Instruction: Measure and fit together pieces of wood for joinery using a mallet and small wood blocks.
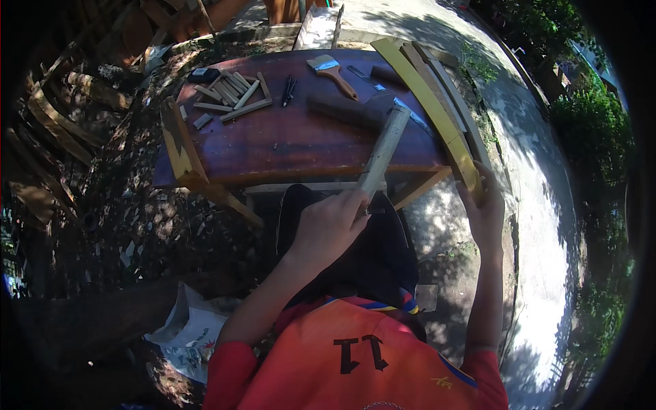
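Observation:
My left hand (331,225) grips the lower end of a pale grey wooden stick (383,150), held slanting up over the front of the table. At the right end of the table my right hand (485,208) holds the lower end of a long yellow wooden strip (430,116). Darker long strips (444,89) lie alongside it. Past the pale stick are a dark, elongated piece (342,109), partly covered, and a flat metal tool (362,75). A wooden-handled brush (335,76) and some thin black tools (288,90) rest on the reddish-brown tabletop (260,150).
Several short sticks (232,92) and a small dark box (203,76) sit at the table's back left, near an upright wooden piece (179,143). Scrap wood (61,116) is piled at left, a white sack (188,328) lies below, and a concrete path (540,273) runs along the right.

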Motion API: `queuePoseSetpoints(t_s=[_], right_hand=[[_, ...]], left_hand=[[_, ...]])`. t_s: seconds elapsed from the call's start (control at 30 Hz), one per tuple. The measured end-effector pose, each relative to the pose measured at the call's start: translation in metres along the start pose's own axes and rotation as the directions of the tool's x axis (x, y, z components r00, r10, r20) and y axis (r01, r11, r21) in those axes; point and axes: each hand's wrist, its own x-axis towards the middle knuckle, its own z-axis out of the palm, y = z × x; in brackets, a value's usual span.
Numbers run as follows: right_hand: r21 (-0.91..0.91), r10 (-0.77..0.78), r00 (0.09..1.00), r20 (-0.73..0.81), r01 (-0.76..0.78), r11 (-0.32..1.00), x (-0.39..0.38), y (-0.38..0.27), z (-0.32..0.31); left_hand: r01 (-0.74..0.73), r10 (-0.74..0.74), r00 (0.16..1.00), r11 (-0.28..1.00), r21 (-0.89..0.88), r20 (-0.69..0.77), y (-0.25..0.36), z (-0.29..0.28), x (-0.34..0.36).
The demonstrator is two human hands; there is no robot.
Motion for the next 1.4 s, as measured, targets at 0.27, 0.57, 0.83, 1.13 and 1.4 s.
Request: queuePoseSetpoints(t_s=[0.27,0.57,0.83,1.13,1.4], right_hand=[[-0.071,-0.034,0.998,0.054,0.038,0.997,-0.001,-0.042,0.02],[-0.005,-0.009,0.996,0.092,0.01,1.0,-0.001,-0.035,0.03],[0.024,0.07,0.991,0.116,-0.074,0.997,-0.012,-0.022,0.036],[0.104,0.013,0.988,0.157,-0.03,0.994,-0.011,-0.031,0.042],[-0.002,-0.153,0.955,0.254,0.158,0.987,0.005,-0.079,0.043]], left_hand=[[0.037,-0.037,0.999,0.999,-0.03,-0.022,-0.008,0.001,-0.007],[0.05,-0.05,0.999,0.997,-0.053,-0.002,-0.011,-0.003,0.001],[0.076,-0.08,0.993,0.996,-0.054,-0.089,-0.014,-0.003,-0.011],[0.154,-0.156,0.977,0.988,-0.027,-0.144,-0.017,-0.014,-0.015],[0.377,-0.499,0.858,0.773,-0.51,-0.121,-0.038,-0.042,0.006]])
